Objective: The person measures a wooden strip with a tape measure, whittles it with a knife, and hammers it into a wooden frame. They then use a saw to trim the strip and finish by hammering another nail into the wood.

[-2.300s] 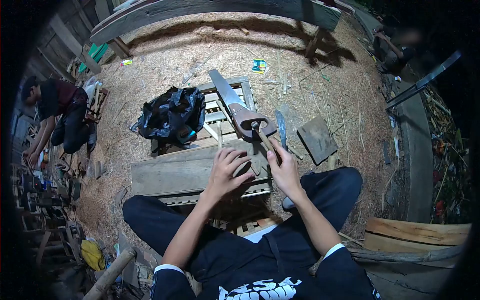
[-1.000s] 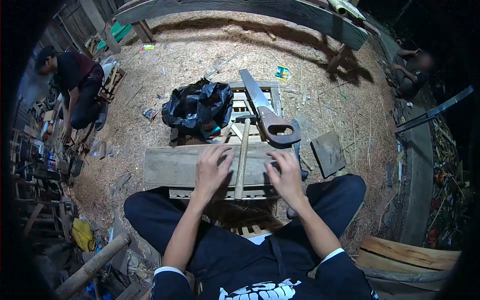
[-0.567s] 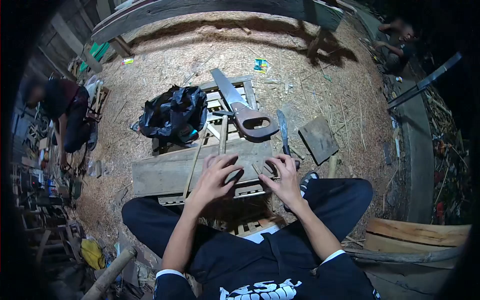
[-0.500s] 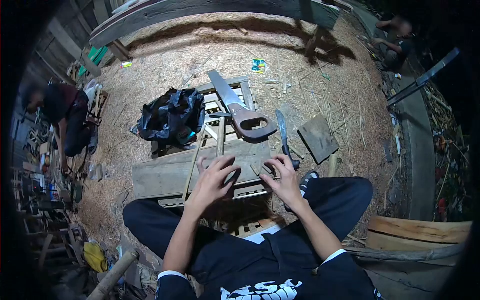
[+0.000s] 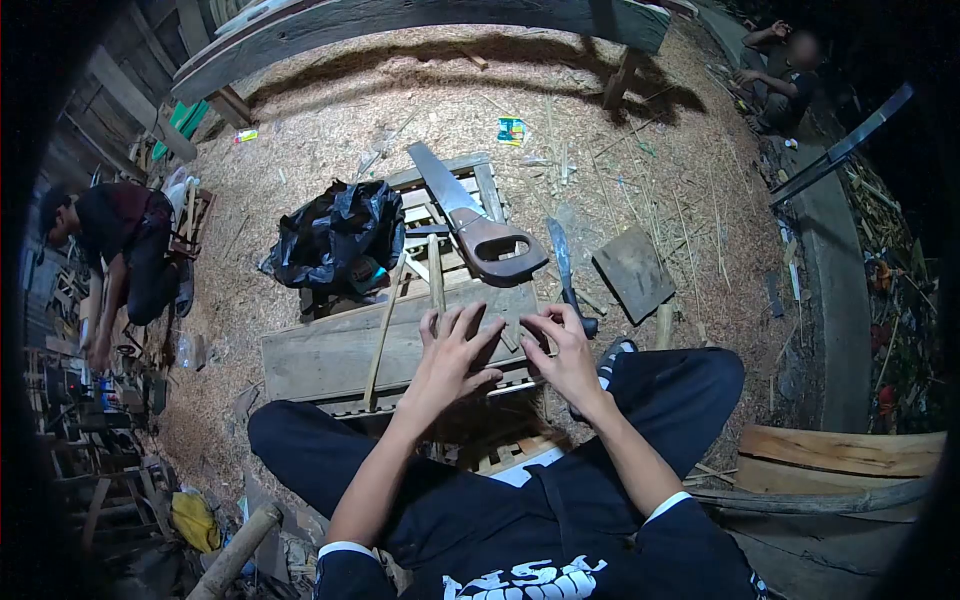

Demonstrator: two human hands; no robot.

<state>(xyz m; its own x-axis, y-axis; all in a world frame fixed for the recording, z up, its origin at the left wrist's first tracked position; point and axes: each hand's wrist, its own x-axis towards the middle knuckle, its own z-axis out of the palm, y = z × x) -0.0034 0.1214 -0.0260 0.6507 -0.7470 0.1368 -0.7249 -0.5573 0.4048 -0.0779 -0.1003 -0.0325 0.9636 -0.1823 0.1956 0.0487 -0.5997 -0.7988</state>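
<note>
My left hand is over a wooden board, fingers spread and nothing in them. Close to its right, my right hand has its thumb and forefinger apart, fingertips beside a short wood piece on the board. A thin stick slants across the board left of my left hand. A hammer lies beyond that hand, its handle toward me. Farther out, a handsaw rests on the slatted wooden platform. A large knife with a dark handle lies just beyond my right hand.
A black plastic bag sits on the platform's left side. At right, a square wood block lies on the shavings-covered ground. One person bends over at left; another person sits far right. A long beam crosses the back.
My left hand has moved slightly up and right, and its fingers have spread out flatter. My right hand has shifted a little left. The person at left has reached lower.
</note>
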